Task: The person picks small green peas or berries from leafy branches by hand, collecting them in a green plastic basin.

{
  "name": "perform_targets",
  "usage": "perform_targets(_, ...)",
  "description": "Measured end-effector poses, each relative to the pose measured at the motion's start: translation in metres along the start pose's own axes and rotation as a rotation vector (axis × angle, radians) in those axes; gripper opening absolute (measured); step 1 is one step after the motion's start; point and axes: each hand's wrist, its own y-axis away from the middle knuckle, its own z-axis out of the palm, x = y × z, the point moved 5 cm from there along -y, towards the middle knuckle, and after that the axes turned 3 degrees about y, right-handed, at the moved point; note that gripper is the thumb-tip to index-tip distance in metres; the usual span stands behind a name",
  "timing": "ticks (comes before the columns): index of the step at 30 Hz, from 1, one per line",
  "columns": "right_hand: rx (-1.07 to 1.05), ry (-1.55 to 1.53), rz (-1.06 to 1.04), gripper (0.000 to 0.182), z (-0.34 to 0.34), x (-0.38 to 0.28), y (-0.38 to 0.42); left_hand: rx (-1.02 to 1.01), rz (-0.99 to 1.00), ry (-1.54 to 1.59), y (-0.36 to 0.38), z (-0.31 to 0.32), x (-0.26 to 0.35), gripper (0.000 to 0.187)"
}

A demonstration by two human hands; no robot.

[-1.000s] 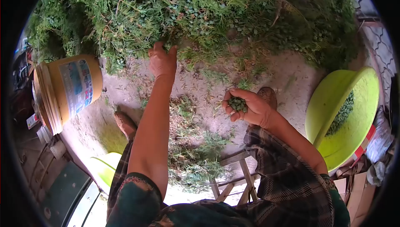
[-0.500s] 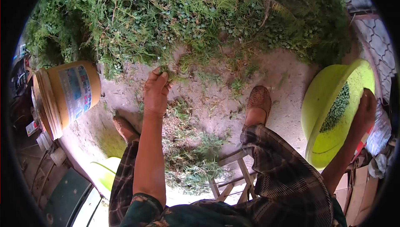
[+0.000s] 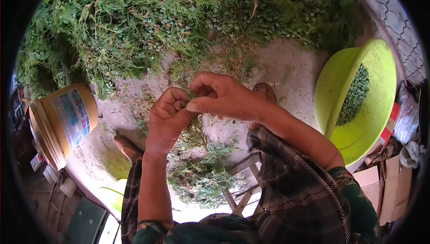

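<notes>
My left hand (image 3: 168,118) is closed around a small green sprig (image 3: 195,132), whose leafy end hangs down below the fingers. Right beside it, my right hand (image 3: 219,96) is curled, thumb and fingers pinched near the sprig; what it grips, if anything, is too small to name. Both hands meet above the floor, in front of a large heap of green branches (image 3: 170,29). At the right, a tilted lime-green basin (image 3: 327,82) holds a mass of small green cones (image 3: 356,96).
A yellow bucket (image 3: 83,109) lies on its side at the left. Loose clippings (image 3: 206,177) cover the floor between my feet, near a wooden frame (image 3: 244,168). Cardboard (image 3: 396,185) is at the lower right, another lime-green container (image 3: 117,194) at the lower left.
My right hand has moved from the basin to the centre, beside my left hand. My left hand has come slightly back towards me, and the sprig now shows below it.
</notes>
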Motion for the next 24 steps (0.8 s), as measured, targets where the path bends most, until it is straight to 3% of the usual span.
perform_targets(1,-0.089,-0.135,0.091,0.022,0.004,0.008,0.000,-0.003,-0.002,-0.003,0.001,0.002,0.001,0.013)
perform_targets(5,-0.147,-0.351,0.120,0.018,0.011,0.024,0.006,-0.020,-0.073,-0.055,0.002,0.003,-0.007,0.013)
perform_targets(9,-0.190,-0.338,0.174,0.014,0.016,0.026,0.010,-0.052,-0.128,0.109,0.006,-0.003,-0.021,0.012)
perform_targets(11,-0.150,-0.110,0.128,0.013,0.021,0.032,0.010,-0.025,-0.183,0.028,0.008,-0.001,-0.019,0.012)
perform_targets(12,-0.073,0.324,-0.171,0.015,0.017,0.023,0.009,-0.001,-0.240,-0.049,0.009,0.000,-0.021,0.011)
perform_targets(13,-0.073,0.322,-0.173,0.015,0.018,0.030,0.008,0.000,-0.240,-0.052,0.010,0.001,-0.024,0.011)
perform_targets(15,0.033,0.606,-0.371,0.017,0.020,0.034,0.008,0.027,-0.152,-0.228,0.009,0.003,-0.027,0.010)
perform_targets(16,0.036,0.607,-0.373,0.017,0.018,0.035,0.009,0.021,-0.198,-0.131,0.010,0.013,-0.021,0.010)
perform_targets(18,0.112,0.238,-0.060,0.014,0.004,0.051,0.009,-0.050,-0.191,-0.039,0.011,0.012,-0.024,0.010)
perform_targets(19,0.104,0.237,-0.067,0.014,-0.001,0.051,0.011,-0.115,-0.183,0.054,0.012,0.009,-0.027,0.010)
perform_targets(21,-0.068,-0.577,0.256,0.015,-0.003,0.068,0.016,-0.211,-0.258,-0.114,0.010,-0.020,-0.043,0.012)
perform_targets(23,-0.081,-0.747,0.241,0.013,-0.001,0.068,0.019,-0.345,-0.132,-0.859,0.002,-0.055,-0.058,0.018)
perform_targets(24,-0.094,-0.800,0.246,0.013,0.001,0.066,0.021,-0.128,-0.103,-0.950,-0.016,-0.094,-0.064,0.020)
